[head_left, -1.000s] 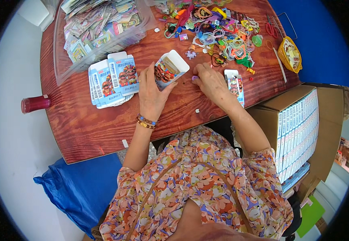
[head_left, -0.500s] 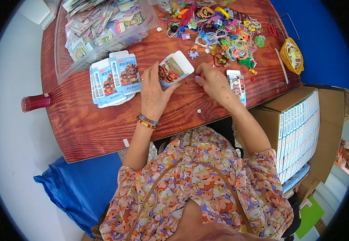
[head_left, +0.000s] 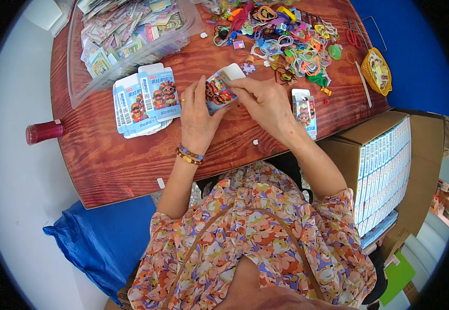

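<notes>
A small light-blue carton with cartoon figures on its front is tilted above the table, its white end flap raised. My left hand grips it around its lower left side. At the carton's open mouth is my right hand, thumb and fingers pinched together; whatever lies between the fingertips is hidden. To the left lies a pile of flattened cartons of the same print. Another such carton rests near my right wrist, partly covered by it.
A clear plastic bin full of small cards stands at the back left. Colourful trinkets are heaped behind my hands. Red scissors and a yellow basket sit at the right. Below the table edge is a cardboard case packed with cartons.
My right hand has moved left and up from the bare table to the carton's mouth, its fingers now against the opening. My left hand stays on the carton.
</notes>
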`<move>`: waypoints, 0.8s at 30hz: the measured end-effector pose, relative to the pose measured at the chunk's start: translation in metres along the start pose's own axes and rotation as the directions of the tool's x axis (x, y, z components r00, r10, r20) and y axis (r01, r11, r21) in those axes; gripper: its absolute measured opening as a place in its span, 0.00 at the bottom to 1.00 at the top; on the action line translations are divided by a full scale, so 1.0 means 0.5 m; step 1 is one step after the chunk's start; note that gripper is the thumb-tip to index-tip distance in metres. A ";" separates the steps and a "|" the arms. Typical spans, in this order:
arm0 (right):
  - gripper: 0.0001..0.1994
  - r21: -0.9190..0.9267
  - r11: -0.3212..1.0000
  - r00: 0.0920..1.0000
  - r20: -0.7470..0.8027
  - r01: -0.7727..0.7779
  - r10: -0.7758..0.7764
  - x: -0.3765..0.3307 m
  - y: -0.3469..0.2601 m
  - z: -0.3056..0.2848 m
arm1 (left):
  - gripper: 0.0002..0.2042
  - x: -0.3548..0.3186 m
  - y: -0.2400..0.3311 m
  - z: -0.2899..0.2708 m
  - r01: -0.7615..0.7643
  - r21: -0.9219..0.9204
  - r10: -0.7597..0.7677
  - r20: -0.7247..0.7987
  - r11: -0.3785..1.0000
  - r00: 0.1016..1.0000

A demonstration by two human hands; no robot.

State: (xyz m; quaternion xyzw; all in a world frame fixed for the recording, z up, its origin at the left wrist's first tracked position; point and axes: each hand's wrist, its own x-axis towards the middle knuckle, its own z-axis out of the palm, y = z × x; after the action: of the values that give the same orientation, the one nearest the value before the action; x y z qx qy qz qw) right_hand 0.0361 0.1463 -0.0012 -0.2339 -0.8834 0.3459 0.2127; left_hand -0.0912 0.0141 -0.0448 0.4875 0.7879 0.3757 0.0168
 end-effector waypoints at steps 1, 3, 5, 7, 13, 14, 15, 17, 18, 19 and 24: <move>0.07 -0.002 1.000 1.000 0.001 -0.001 0.001 0.003 0.004 -0.003 | 0.41 -0.002 -0.004 0.000 -0.001 0.009 0.001 0.003 1.000 1.000; 0.08 0.221 0.974 0.983 -0.161 -0.051 0.088 0.021 0.018 -0.011 | 0.41 -0.006 -0.012 -0.004 0.014 0.007 -0.014 0.008 1.000 1.000; 0.08 0.064 0.996 0.979 -0.192 -0.058 0.069 0.058 0.064 -0.043 | 0.41 -0.006 -0.017 -0.008 0.026 0.004 -0.027 0.013 1.000 1.000; 0.08 -0.093 0.994 0.975 -0.219 -0.064 0.042 0.090 0.108 -0.056 | 0.42 -0.006 -0.018 -0.012 0.022 0.004 -0.022 0.006 1.000 1.000; 0.06 -0.651 0.757 0.988 0.068 -0.062 0.139 0.134 0.156 -0.042 | 0.41 -0.013 -0.012 -0.015 0.055 -0.018 -0.054 0.027 0.998 0.998; 0.06 -0.559 0.829 0.995 0.072 -0.014 0.065 0.130 0.169 -0.052 | 0.41 -0.012 -0.013 -0.014 0.060 -0.016 -0.060 0.021 0.998 0.998; 0.06 -0.557 0.831 0.995 0.079 -0.007 0.061 0.126 0.169 -0.068 | 0.41 -0.014 -0.013 -0.015 0.043 -0.001 -0.043 0.005 0.999 0.999; 0.07 -0.047 0.992 0.982 0.142 -0.116 0.122 0.122 0.156 -0.106 | 0.41 -0.015 -0.014 -0.017 0.029 0.020 -0.029 -0.009 0.999 1.000; 0.07 0.070 0.991 0.978 0.179 -0.117 0.103 0.119 0.140 -0.117 | 0.41 -0.011 -0.015 -0.013 0.024 0.003 -0.024 0.004 1.000 1.000; 0.07 0.073 0.990 0.978 0.184 -0.119 0.104 0.115 0.126 -0.118 | 0.41 -0.008 -0.016 -0.012 0.019 -0.014 -0.018 0.017 1.000 1.000; 0.05 -0.213 0.933 0.938 0.254 0.291 -0.235 0.084 0.023 -0.143 | 0.42 0.006 0.001 -0.011 -0.002 -0.058 0.007 0.087 0.998 0.996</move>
State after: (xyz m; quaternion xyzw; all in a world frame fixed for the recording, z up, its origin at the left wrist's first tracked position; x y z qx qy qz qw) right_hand 0.0442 0.2141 0.0474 -0.0971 -0.9612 0.2256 0.1256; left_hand -0.0942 0.0134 -0.0396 0.5048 0.7741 0.3766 0.0644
